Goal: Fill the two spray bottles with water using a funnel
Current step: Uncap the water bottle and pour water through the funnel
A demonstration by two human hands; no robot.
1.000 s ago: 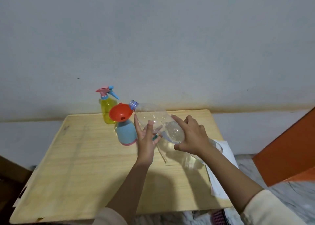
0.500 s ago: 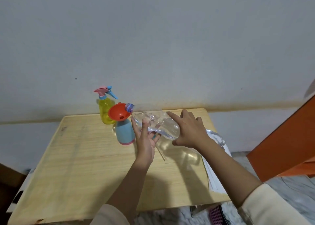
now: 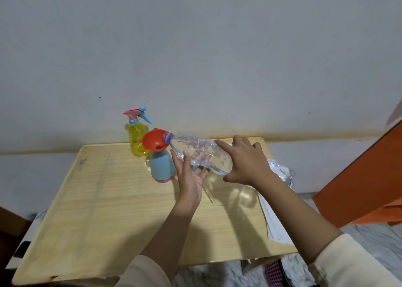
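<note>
This looks like a plain room in a home. A small light wooden table (image 3: 108,221) stands against a bare, stained grey-white wall (image 3: 195,47) on a marble-patterned floor (image 3: 387,234). Loose white papers (image 3: 274,223) lie at the table's right edge, and an orange panel (image 3: 359,189) leans in from the right.

Clear thin-walled plastic water bottle (image 3: 196,154): glossy, creased and dented, beaded with droplets inside. Orange plastic funnel (image 3: 152,139): smooth, opaque, shows a slight sheen. Yellow translucent plastic spray bottle (image 3: 136,140): glossy; pink and blue trigger head (image 3: 137,114) of opaque plastic. Light blue plastic spray bottle (image 3: 162,167): opaque, smooth, satin. Pale wooden table top (image 3: 97,210): matt, shows fine grain, marked at the near left edge. Stack of white paper sheets (image 3: 274,221): matt. Cream cloth sleeve (image 3: 352,262): soft, matt. Grey painted wall (image 3: 195,47): matt, stained along the base.
</note>
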